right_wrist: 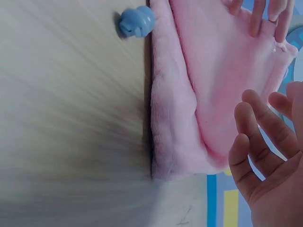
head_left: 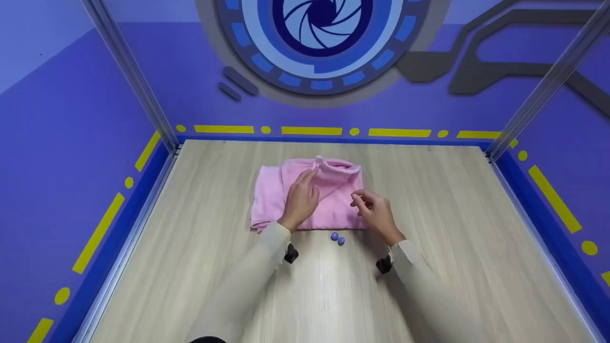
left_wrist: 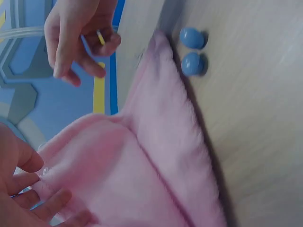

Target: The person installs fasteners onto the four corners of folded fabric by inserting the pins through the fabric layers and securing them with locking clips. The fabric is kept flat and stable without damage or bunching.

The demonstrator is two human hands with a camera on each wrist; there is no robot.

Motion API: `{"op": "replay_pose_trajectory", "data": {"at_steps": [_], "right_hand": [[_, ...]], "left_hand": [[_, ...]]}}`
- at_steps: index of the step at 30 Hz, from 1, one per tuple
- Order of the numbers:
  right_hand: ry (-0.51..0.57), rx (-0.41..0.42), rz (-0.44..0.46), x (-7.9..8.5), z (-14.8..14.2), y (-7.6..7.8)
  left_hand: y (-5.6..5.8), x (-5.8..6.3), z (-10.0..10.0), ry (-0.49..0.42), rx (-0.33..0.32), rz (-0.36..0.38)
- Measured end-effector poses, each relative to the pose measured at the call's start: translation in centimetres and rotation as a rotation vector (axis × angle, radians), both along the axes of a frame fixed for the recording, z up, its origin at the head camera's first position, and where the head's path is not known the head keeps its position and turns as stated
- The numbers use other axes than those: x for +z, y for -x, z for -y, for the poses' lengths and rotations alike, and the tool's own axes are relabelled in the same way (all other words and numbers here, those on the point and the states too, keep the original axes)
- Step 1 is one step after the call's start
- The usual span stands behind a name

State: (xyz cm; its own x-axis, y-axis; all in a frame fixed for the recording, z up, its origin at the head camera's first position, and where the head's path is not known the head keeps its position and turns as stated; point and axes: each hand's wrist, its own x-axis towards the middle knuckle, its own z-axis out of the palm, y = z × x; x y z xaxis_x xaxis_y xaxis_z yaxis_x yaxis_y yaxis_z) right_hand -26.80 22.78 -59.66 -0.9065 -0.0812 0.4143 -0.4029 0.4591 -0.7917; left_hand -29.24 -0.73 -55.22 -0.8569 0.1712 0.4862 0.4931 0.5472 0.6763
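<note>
A folded pink plush cloth [head_left: 333, 209] lies on the wooden table, its far edge standing up in a loose fold. My left hand [head_left: 301, 197] rests against this raised part with fingers extended; in the left wrist view its fingertips [left_wrist: 57, 203] touch the fabric, beside a small clear, shiny spot. Over the cloth's right edge is my right hand [head_left: 376, 212], fingers loosely bent and holding nothing; the right wrist view shows its fingers [right_wrist: 258, 137] apart from one another. Two small glossy blue balls [left_wrist: 192, 38] sit side by side just in front of the near edge.
The light wooden tabletop [head_left: 200, 200] runs around the cloth on all sides. Blue panels with yellow stripes [head_left: 312, 130] enclose it at the back and both sides. Metal posts [head_left: 138, 76] stand in the far corners.
</note>
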Motion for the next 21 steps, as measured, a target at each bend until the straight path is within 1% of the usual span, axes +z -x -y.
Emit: {"op": "replay_pose_trajectory", "data": {"at_steps": [5, 9, 16, 19, 21], "right_hand": [[-0.016, -0.011, 0.015, -0.1, -0.3, -0.1], [-0.012, -0.010, 0.020, -0.3, -0.5, -0.1], [-0.019, -0.018, 0.034, -0.5, -1.0, -0.3], [-0.015, -0.024, 0.048, -0.6, -1.1, -0.3], [-0.014, -0.029, 0.061, -0.7, -1.3, -0.4]], "left_hand": [[1.7, 0.0, 1.4, -0.008, 0.015, 0.040], [2.7, -0.2, 2.6, 0.022, 0.051, 0.077], [3.8, -0.9, 4.1, 0.131, 0.117, 0.140], [4.1, -1.5, 4.7, 0.204, 0.146, 0.149], [4.3, -2.0, 5.0, 0.247, 0.150, 0.154]]}}
